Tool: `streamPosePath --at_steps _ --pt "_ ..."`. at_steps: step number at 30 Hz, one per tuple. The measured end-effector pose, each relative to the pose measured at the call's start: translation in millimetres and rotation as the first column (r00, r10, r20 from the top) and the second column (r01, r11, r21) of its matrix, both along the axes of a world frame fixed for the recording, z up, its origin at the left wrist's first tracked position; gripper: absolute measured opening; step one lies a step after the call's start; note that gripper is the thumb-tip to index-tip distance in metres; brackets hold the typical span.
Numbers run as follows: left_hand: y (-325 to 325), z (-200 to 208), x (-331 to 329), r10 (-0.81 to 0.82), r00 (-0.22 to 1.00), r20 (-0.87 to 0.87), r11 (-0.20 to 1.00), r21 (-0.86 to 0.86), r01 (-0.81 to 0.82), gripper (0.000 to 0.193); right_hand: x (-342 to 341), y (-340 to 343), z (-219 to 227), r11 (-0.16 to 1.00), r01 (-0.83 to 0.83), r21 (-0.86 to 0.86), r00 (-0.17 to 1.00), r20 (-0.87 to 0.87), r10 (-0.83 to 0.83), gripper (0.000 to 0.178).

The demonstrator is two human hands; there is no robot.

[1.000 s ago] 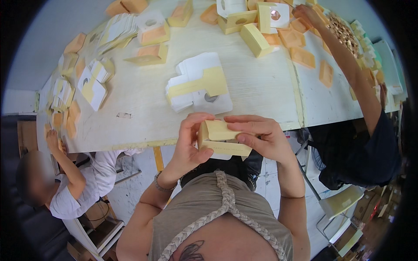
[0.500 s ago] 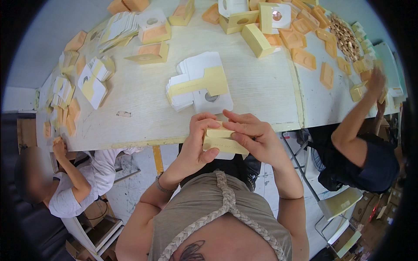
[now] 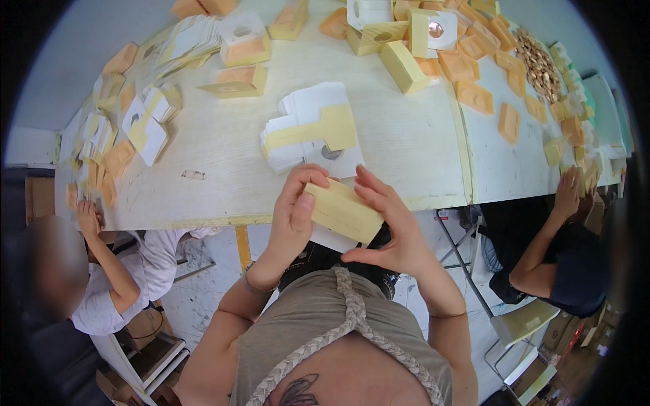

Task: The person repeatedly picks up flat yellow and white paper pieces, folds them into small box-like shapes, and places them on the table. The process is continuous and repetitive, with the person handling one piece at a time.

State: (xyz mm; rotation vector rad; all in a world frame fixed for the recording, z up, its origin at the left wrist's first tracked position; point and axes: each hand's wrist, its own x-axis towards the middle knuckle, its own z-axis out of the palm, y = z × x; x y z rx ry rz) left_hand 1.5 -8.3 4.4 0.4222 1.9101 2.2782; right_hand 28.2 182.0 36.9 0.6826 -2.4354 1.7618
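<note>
Holds a box, seemingly folded but for a white flap, in the left hand just this side of the stack, itself yet unfolded, with the right hand spread wide.

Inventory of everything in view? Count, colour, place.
Table: 1, whitish, across upper view
Box in hand: 1, pale yellow, view centre
Card stack: 1, white and yellow, mid-table
Other card stacks: several, white and yellow, table's left
Table boxes: several, yellow, far side
Trays: many, orange, both table ends
Small pieces: one pile, copper-toned, far right
Chair: 1, pale-yellow seat, lower right
Co-workers: 2, white and dark clothing, left and right
Left grip: 1, bare, holding box's left end
Right grip: 1, bare, spread at box's right end
</note>
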Motion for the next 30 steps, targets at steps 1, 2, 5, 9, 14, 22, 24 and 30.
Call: streamPosePath --at_steps 1,2,5,9,14,22,24,30 --pt "2.1 1.7 -0.7 0.017 0.999 0.043 0.998 0.055 -0.020 0.036 3.0 -1.6 -8.5 0.998 0.052 0.035 0.997 -0.067 -0.050 0.068" --pt "3.7 2.9 -1.0 0.032 0.996 0.086 0.993 0.110 -0.041 0.035 3.8 -3.3 -13.7 0.992 0.107 0.066 0.986 -0.135 -0.097 0.066" --pt "6.3 3.5 -1.5 0.051 0.998 -0.037 0.995 0.092 -0.048 0.035 0.3 -3.0 -15.3 0.992 0.127 0.004 0.977 -0.172 -0.124 0.054" --pt "-5.1 -14.9 -2.8 0.025 0.996 -0.090 1.000 -0.012 -0.026 0.039 -8.2 -2.8 -16.6 0.998 0.048 -0.041 0.996 -0.077 -0.052 0.047" --pt "-12.9 -2.8 -23.9 0.338 0.927 0.161 0.882 0.289 -0.372 0.051 -85.1 44.5 10.2 0.854 0.472 -0.219 0.844 0.391 -0.367 0.037" --pt "-17.7 -35.5 -39.1 0.166 0.929 -0.331 0.618 -0.699 -0.360 0.058 -135.1 -19.2 -59.5 0.845 0.355 0.399 0.815 0.311 -0.489 0.073" --pt "-17.9 -27.2 -38.8 0.208 0.951 -0.230 0.659 -0.685 -0.310 0.057 -143.1 -23.0 -68.8 0.859 0.421 0.292 0.823 0.276 -0.497 0.060" --pt "-27.6 -30.5 -44.1 0.378 0.852 -0.362 0.682 -0.514 -0.521 0.060 -132.3 5.6 -52.5 0.921 0.387 -0.036 0.774 0.556 -0.304 0.029"
